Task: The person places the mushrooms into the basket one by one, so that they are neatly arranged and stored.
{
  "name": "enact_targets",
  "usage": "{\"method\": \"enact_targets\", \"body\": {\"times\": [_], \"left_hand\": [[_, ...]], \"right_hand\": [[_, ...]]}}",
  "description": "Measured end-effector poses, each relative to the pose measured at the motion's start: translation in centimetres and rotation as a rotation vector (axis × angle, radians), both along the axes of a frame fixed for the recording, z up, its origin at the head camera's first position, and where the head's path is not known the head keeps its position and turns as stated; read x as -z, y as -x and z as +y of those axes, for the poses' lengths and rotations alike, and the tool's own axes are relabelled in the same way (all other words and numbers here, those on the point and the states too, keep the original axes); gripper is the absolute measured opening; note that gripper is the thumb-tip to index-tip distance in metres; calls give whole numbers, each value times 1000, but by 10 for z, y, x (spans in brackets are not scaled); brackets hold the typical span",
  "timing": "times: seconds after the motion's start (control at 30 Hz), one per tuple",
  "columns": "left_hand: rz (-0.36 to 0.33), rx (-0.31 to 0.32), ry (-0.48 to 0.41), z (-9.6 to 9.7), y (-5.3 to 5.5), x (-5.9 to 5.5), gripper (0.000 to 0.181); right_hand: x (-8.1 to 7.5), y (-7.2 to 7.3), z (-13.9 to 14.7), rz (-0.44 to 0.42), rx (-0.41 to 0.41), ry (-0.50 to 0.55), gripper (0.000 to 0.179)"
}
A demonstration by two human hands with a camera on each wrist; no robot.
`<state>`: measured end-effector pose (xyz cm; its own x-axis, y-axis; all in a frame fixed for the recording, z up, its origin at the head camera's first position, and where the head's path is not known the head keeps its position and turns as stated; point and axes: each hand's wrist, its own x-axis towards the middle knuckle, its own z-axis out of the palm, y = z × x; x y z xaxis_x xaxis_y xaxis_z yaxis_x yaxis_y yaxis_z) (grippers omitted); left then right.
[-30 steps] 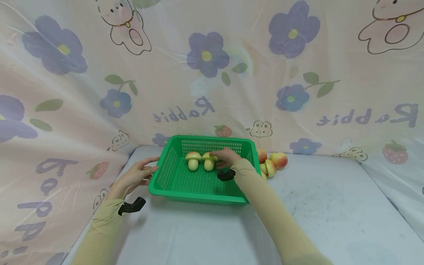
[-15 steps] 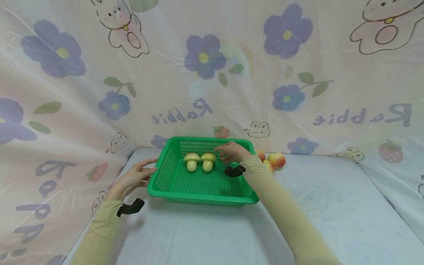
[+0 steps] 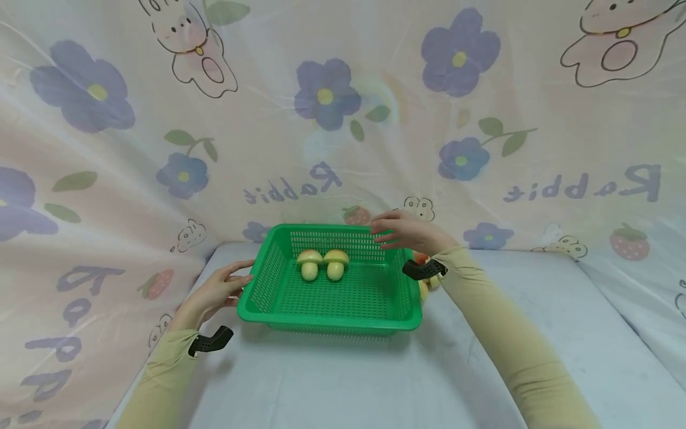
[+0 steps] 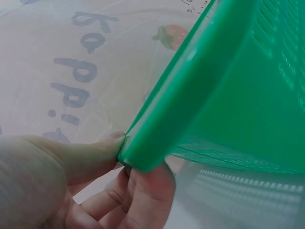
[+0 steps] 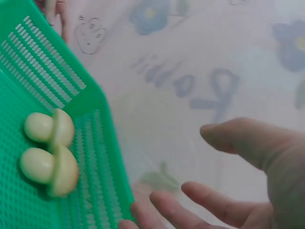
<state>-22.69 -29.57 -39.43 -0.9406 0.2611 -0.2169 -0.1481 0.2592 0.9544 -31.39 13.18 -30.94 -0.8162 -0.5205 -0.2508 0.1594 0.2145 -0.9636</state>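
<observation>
My left hand [image 3: 217,291] grips the left rim of a green plastic basket [image 3: 327,322]. In the left wrist view its thumb lies on one side of the rim [image 4: 176,95] and curled fingers on the other. Two mushroom-shaped pieces, a left mushroom [image 3: 309,266] and a right mushroom [image 3: 336,266], lie side by side in the basket near its back wall, pale stems toward me. My right hand [image 3: 409,232] is over the basket's back right corner, fingers spread and nothing between them. In the right wrist view its fingertips [image 5: 164,200] overlap the basket's edge.
Red-and-yellow pieces [image 3: 420,258] show on the table just right of the basket, partly hidden by my right wrist and sleeve. A printed cloth [image 3: 321,137] hangs behind the table [image 3: 321,381]. Black wrist mounts sit on both sleeves.
My right hand has drawn away from the right mushroom, lifting and moving right to the basket's back corner, its fingers opening out. The left hand has kept its grip on the rim.
</observation>
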Motion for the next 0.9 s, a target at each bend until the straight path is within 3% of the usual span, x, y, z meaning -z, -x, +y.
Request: {"method": "enact_targets", "body": {"times": [0.2,0.5,0.9], "left_hand": [[-5,0,4,1,0,1,59],[2,5,-3,0,1,1,60],[0,-34,19,1,-1,2,61]], "right_hand": [[-1,-3,40,35,47,72,53],[8,-7,88,55,144,41,53],[52,-28,123,5,180,25,54]]}}
